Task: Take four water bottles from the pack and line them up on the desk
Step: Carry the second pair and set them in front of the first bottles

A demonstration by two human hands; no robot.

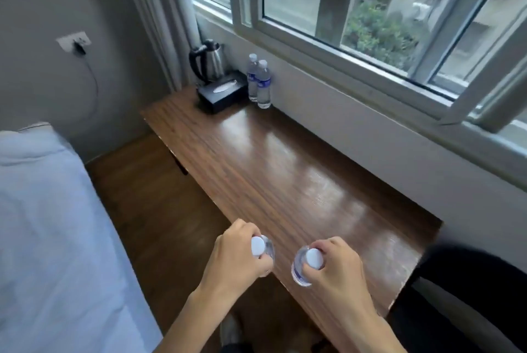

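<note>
My left hand (233, 255) grips a clear water bottle (263, 250) by its neck, its white cap facing up, over the near edge of the wooden desk (285, 170). My right hand (336, 270) holds a second water bottle (302, 267) the same way, just to the right. Both bottles are seen from above, their lower parts hidden. Two more water bottles (260, 83) with blue labels stand upright side by side at the far end of the desk against the wall. No pack is in view.
A black tissue box (222, 92) and a steel kettle (209, 63) sit at the desk's far left corner. A window runs along the wall behind the desk. A bed (51, 238) lies to the left, a dark chair (467, 295) at the lower right.
</note>
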